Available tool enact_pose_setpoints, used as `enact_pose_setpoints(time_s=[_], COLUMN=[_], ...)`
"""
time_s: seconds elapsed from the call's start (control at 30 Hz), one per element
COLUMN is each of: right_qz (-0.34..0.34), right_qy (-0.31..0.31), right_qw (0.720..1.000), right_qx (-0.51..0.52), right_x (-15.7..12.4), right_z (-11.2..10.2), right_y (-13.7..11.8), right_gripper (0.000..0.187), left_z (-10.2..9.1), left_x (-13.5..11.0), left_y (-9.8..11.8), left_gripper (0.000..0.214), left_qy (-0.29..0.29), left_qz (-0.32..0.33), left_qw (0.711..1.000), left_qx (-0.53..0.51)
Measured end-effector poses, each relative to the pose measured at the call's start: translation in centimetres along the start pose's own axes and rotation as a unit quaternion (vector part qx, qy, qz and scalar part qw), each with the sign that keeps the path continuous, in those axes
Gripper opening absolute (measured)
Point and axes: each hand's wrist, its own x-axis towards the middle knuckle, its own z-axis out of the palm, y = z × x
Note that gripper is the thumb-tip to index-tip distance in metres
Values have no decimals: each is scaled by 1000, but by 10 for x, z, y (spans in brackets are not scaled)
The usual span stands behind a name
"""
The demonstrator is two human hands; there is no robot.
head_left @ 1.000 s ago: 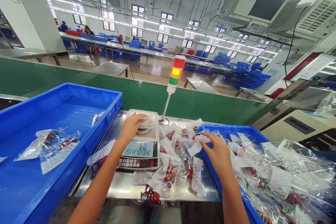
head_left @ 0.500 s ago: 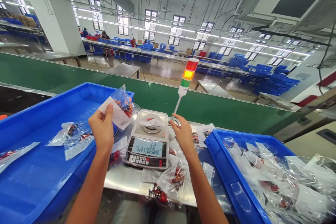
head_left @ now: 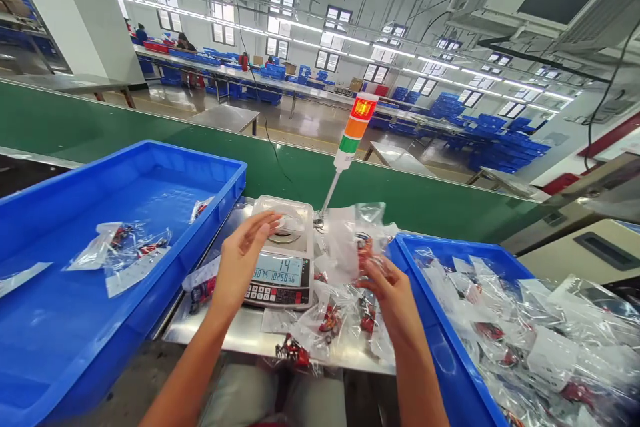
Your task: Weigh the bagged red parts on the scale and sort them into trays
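My left hand (head_left: 243, 256) reaches over the counting scale (head_left: 281, 273), its fingers stretched toward a small clear bag (head_left: 290, 221) on the round pan. Whether they touch the bag I cannot tell. My right hand (head_left: 391, 296) holds up a clear plastic bag with red parts (head_left: 356, 240) just right of the scale. The display shows 14. More such bags (head_left: 330, 323) lie on the steel table in front of the scale.
A blue tray (head_left: 150, 293) on the left holds a few bags. A blue tray (head_left: 440, 353) on the right is piled with bags. A signal tower (head_left: 355, 127) stands behind the scale, before a green conveyor belt (head_left: 300, 180). People work at far tables.
My left hand dropped the bag it held over the left tray and came back to the scale pan. My right hand picked up a bag and raised it beside the scale.
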Motion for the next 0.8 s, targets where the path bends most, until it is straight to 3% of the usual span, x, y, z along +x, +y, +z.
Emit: enact_pose_setpoints(time_s=[0.1, 0.23, 0.33, 0.5, 0.63, 0.73, 0.8], right_qz=[16, 92, 131, 122, 131, 137, 143], right_qy=[97, 106, 72, 63, 70, 67, 54], right_qw=[994, 989, 988, 990, 989, 988, 988], right_qx=[42, 55, 32, 25, 2, -11, -9], right_x=[-8, -18, -24, -29, -27, -26, -27], right_z=[-41, -74, -76, -70, -70, -71, -72], right_y=[15, 43, 57, 61, 63, 65, 64], right_gripper=[41, 45, 47, 48, 48, 49, 49], left_z=[-27, -51, -56, -54, -44, -31, -22], left_x=[-2, -6, -9, -10, 3, 26, 42], left_y=[-10, -28, -38, -44, -49, -52, -53], left_gripper=[48, 49, 49, 41, 34, 31, 30], left_qy=[58, 98, 105, 76, 48, -24, -60], left_qz=[-3, -26, -42, -37, 53, 139, 161], left_qw=[998, 993, 990, 984, 958, 927, 917], left_qx=[30, 67, 87, 156, 276, 347, 361])
